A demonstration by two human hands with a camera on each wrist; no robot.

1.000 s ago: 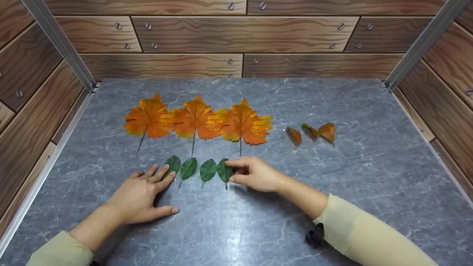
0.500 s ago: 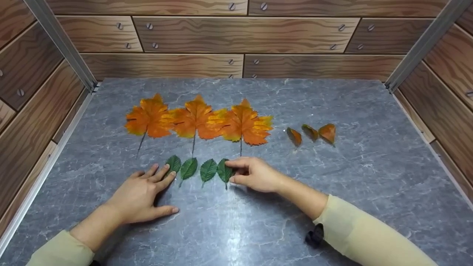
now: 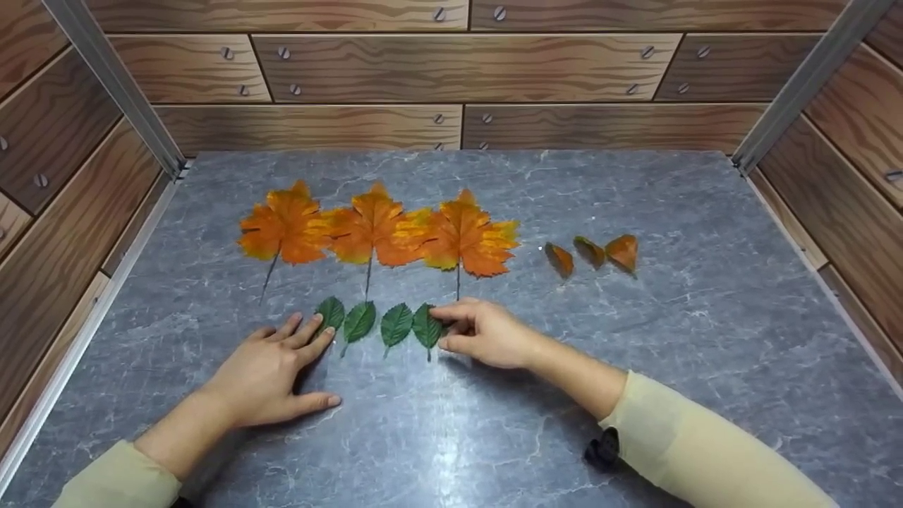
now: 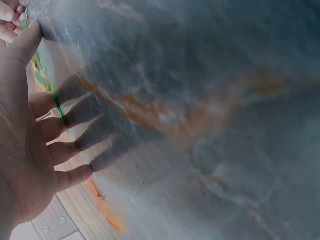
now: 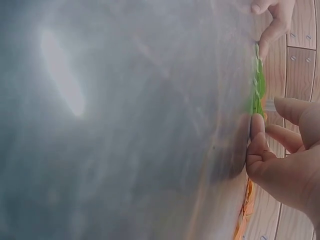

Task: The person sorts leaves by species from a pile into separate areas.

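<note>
Several green leaves (image 3: 396, 324) lie in a row on the grey marbled table (image 3: 677, 339). My left hand (image 3: 271, 374) rests flat with spread fingers, fingertips on the leftmost green leaf (image 3: 330, 314); the left wrist view shows the same hand (image 4: 30, 135) from the palm side. At the row's other end, my right hand (image 3: 494, 335) touches the right edge of the last green leaf (image 3: 426, 328) with index finger and thumb, a gap between them. Part of that edge is hidden. In the right wrist view, the right hand (image 5: 290, 160) has loosely bent fingers beside the green leaves (image 5: 258, 82).
Three orange maple leaves, the middle one (image 3: 374, 226) overlapping its neighbours, lie behind the green row with stems pointing toward me. Three small curled brown-orange leaves (image 3: 591, 252) sit further right. Wood-patterned walls (image 3: 451, 67) with metal corner posts (image 3: 120, 92) enclose the table.
Both hands and all the leaves stay in place. Only the head view shifts very slightly.
</note>
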